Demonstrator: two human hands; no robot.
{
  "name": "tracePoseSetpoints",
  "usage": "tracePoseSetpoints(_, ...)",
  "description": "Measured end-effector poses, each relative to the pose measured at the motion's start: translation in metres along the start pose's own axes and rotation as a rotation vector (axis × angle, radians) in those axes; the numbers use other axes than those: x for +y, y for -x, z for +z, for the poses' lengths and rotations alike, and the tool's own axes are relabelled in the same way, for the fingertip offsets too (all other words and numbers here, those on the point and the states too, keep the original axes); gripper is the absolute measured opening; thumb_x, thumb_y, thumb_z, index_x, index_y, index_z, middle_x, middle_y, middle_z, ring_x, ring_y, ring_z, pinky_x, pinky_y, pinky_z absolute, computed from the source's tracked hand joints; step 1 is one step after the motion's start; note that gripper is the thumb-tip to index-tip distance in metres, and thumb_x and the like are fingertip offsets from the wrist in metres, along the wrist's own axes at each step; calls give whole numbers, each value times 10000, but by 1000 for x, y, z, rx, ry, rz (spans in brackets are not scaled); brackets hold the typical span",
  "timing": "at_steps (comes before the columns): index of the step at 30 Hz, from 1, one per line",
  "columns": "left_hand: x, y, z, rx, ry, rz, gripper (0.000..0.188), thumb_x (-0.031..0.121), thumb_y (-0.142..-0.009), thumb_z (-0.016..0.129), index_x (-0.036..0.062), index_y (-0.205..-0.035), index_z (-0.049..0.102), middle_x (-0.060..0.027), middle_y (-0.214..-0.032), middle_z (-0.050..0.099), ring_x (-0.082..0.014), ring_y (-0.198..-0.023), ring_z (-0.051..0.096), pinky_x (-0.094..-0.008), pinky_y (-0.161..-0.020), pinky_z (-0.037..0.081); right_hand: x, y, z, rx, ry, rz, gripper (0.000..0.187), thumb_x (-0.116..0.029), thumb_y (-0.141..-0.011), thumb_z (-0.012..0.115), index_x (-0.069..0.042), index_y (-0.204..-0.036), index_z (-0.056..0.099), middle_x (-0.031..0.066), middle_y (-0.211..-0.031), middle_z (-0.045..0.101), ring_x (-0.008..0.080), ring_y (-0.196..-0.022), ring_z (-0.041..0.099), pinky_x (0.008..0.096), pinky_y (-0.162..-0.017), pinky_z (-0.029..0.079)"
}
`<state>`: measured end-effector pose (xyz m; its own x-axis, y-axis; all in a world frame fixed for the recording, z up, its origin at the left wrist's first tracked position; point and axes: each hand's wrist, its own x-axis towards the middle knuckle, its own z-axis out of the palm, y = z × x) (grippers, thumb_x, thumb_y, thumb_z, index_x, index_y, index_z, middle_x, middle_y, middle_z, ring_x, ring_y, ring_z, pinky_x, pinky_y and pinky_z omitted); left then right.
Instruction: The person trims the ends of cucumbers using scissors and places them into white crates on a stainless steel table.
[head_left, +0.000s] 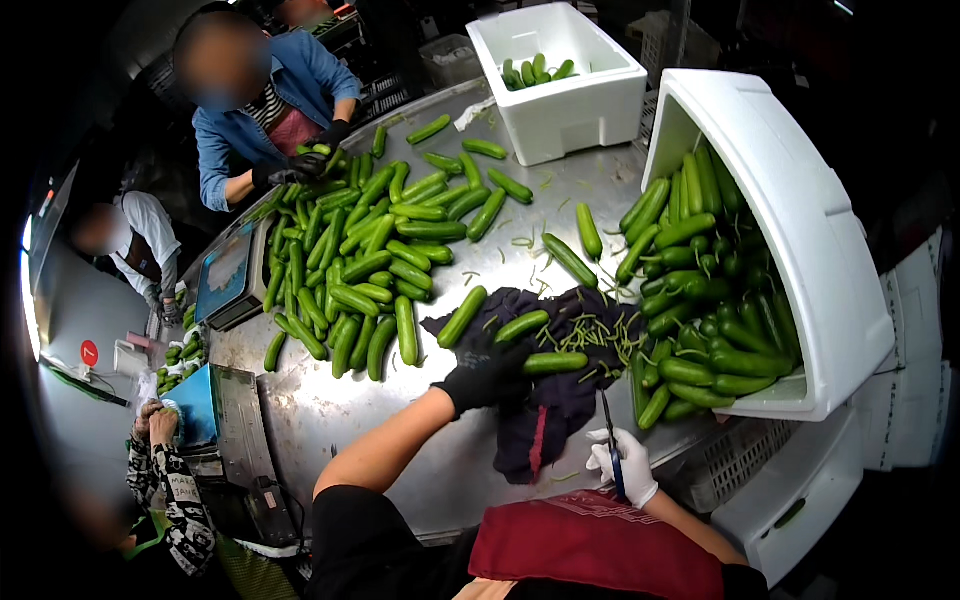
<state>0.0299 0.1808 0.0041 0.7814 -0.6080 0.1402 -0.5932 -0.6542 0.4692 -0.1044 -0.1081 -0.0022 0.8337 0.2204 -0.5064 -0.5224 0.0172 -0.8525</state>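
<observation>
My left hand point(482, 372), in a black glove, is closed around cucumbers. One cucumber point(556, 363) juts out to the right of the fingers, and another cucumber point(522, 326) lies against the glove just above. A third cucumber point(462, 317) slants up at the hand's far side; whether it is gripped too is hard to see. In a white glove, my right hand point(622, 465) grips a pair of scissors point(613, 450), blades pointing away from me. Beneath the left hand a dark cloth point(520, 425) is spread, strewn with cut green stems point(595, 340).
A white foam box point(840, 250) tips toward the metal table point(400, 450) at right, spilling cucumbers. A big cucumber pile point(350, 260) covers the left middle. Another foam box point(570, 125) stands at the back. A co-worker point(280, 110) handles cucumbers across the table; others work beside scales point(235, 275) at left.
</observation>
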Motion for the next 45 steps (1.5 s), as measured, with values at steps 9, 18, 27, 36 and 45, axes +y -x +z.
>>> tracePoseSetpoints(9,-12,-45,-5,113,-343,-226,461,327,-798,644,165,-1224,575,-125,-1134,591,-340,-1105,535,-494,-948,392,13,0,5,-2,-133,-15,278,-48,-885,631,-48,-1159,580,16,-708,641,13,-498,486,176,-423,371)
tracePoseSetpoints(18,20,-79,-40,-27,-460,-301,366,464,-777,640,186,-1016,650,-87,-876,672,-286,-884,636,-461,-879,409,21,9,-6,67,-143,-114,269,-57,-894,628,-61,-1160,587,1,-717,637,7,-502,479,171,-434,371)
tracePoseSetpoints(27,60,-24,31,-99,-460,-116,595,242,-780,586,-2,-1303,442,-259,-1264,466,-393,-1185,468,-474,-977,380,11,11,-2,27,-145,-86,300,-56,-885,646,-53,-1180,589,-18,-735,596,23,-597,547,174,-480,395)
tracePoseSetpoints(36,55,-31,24,-124,-194,-239,733,300,-770,646,84,-1410,362,-192,-1175,526,-369,-1101,494,-511,-927,372,13,18,7,25,-88,-108,285,-65,-893,645,-46,-1171,583,-12,-732,612,33,-621,582,174,-475,389)
tracePoseSetpoints(45,23,-18,-5,490,778,-320,421,248,-899,590,93,-1279,499,-101,-1095,641,-255,-946,643,-368,-822,526,9,47,20,142,32,-184,265,-59,-903,626,-43,-1164,588,-1,-736,657,0,-580,528,170,-486,377)
